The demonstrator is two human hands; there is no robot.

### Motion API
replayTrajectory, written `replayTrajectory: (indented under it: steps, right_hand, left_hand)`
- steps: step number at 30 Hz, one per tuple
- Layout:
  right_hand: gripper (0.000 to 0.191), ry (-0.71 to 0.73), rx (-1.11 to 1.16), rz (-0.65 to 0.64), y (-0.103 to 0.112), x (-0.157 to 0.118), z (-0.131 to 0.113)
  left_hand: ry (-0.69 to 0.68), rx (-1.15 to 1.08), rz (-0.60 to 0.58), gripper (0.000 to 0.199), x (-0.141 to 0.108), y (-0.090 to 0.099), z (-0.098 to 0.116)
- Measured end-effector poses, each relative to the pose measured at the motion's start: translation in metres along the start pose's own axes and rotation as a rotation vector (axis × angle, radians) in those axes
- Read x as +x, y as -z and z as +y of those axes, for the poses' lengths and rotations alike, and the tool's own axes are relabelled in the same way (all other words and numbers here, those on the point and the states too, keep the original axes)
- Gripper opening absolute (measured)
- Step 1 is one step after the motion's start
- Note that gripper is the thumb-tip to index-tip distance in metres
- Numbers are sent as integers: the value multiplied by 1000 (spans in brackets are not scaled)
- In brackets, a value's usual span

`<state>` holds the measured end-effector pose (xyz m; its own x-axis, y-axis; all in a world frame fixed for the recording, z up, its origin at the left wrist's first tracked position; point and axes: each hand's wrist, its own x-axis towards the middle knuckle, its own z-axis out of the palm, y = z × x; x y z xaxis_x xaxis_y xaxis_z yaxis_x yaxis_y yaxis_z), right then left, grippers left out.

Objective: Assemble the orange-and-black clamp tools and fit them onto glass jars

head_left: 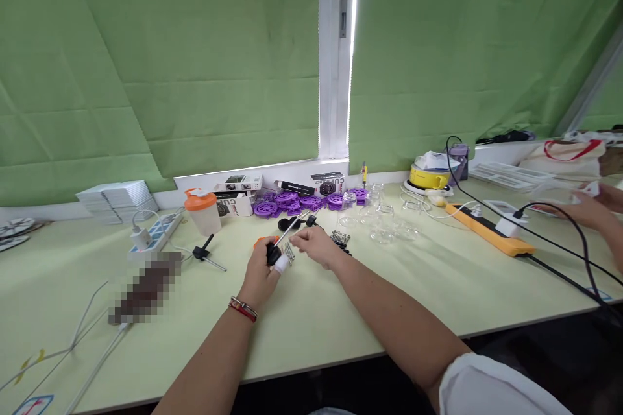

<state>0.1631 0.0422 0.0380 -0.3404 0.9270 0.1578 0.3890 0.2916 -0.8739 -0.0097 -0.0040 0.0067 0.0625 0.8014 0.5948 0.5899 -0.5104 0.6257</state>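
Observation:
My left hand (260, 275) is closed around a black part with a thin metal rod (291, 231) that points up and to the right. A white wrap covers its thumb tip. My right hand (318, 246) is just right of the rod, thumb and fingertips pinched together; what they hold, if anything, is too small to make out. Several small metal pins or screws (289, 254) lie on the table between the hands. Behind them are round black pieces (287, 224). More small metal and black parts (341, 238) lie right of my right hand. An orange item (265, 242) shows partly behind my left hand.
Purple wheel-shaped parts (287, 203) and boxes (238, 204) line the back. Clear cups (382, 217) stand to the right, near an orange power strip (491, 231). On the left are a shaker bottle (202, 213) and a black clamp with a rod (202, 251). Another person's hands (594, 207) work at far right.

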Motion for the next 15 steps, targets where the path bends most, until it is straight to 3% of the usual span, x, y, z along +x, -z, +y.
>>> replayTrajectory:
  steps: [2, 5, 8, 15]
  right_hand:
    - [20, 65, -361, 85, 10, 5, 11]
    - [20, 121, -737, 65, 15, 12, 28]
    - [18, 139, -808, 16, 10, 17, 39]
    - [19, 167, -915, -32, 0, 21, 43]
  left_hand:
    - [142, -57, 60, 41, 1, 2, 1]
    - [358, -199, 87, 37, 2, 5, 3]
    - [472, -299, 92, 31, 3, 6, 2]
    - [520, -465, 122, 27, 6, 9, -4]
